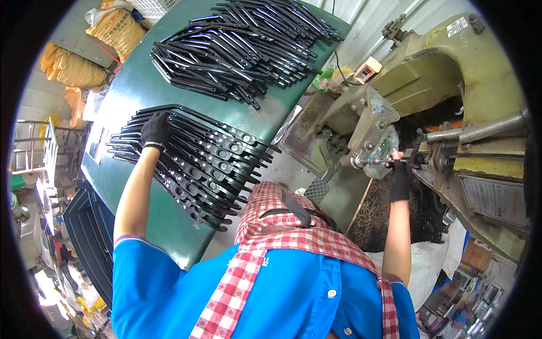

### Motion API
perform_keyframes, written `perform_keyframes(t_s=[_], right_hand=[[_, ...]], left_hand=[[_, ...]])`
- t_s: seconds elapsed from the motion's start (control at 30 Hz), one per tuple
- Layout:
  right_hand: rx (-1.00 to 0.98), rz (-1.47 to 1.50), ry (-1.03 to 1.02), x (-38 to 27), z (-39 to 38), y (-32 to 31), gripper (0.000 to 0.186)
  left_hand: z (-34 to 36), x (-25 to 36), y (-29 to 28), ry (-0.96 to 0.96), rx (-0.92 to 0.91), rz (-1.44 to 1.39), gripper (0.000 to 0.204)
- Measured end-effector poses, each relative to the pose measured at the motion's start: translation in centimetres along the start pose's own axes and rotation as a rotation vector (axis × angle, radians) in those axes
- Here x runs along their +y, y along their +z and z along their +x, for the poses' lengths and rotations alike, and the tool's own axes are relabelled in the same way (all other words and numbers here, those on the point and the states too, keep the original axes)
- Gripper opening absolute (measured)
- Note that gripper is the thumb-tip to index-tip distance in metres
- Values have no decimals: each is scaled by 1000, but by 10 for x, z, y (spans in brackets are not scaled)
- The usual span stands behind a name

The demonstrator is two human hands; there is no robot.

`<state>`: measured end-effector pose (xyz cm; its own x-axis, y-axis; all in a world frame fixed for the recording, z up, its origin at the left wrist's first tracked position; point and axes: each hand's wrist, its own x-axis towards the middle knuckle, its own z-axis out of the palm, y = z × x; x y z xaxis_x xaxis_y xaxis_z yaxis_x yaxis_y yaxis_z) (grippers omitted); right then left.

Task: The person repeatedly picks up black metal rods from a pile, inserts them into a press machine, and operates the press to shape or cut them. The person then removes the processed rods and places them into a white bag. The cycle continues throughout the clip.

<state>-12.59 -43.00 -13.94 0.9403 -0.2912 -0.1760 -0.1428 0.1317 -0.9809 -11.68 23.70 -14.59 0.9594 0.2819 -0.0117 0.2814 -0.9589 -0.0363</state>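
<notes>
My left hand (157, 131), in a black glove, is closed on one of the bent black metal parts (220, 153) laid in rows on the green table (130, 203); their flat ends with holes point toward the table's right edge. My right hand (400, 179), also gloved, with a bare fingertip showing, grips a thin metal rod (384, 161) at the olive-green machine (485, 85). Beside that hand is a metal fitting (367, 160) with clear plastic wrapped above it.
A second heap of black parts (237, 48) lies farther back. A foot pedal (316, 191) sits below the machine, and a control box (368, 70) is at its left. Yellow sacks (113, 34) stand at the back left, a metal rack (31, 147) at the far left.
</notes>
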Motion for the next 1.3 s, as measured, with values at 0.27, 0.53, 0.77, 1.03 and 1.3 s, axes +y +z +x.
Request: perform_keyframes(t_s=[0.27, 0.53, 0.77, 1.03, 1.3], right_hand=[[-12, -254, -92, -65, -55, 51, 23], [39, -335, -382, -61, -65, 69, 15], [43, -230, -193, -63, -66, 61, 12], [542, -1656, 94, 41, -97, -189, 50], [560, -1656, 108, 44, -122, -252, 35]], left_hand=[[143, 53, 48, 87, -27, -311, 42], [205, 33, 128, -456, -85, -642, 37], [188, 27, 117, -667, -57, -1323, 24], [78, 39, 37, -492, 94, -1834, 12], [-33, 119, -97, 594, 271, -589, 20]])
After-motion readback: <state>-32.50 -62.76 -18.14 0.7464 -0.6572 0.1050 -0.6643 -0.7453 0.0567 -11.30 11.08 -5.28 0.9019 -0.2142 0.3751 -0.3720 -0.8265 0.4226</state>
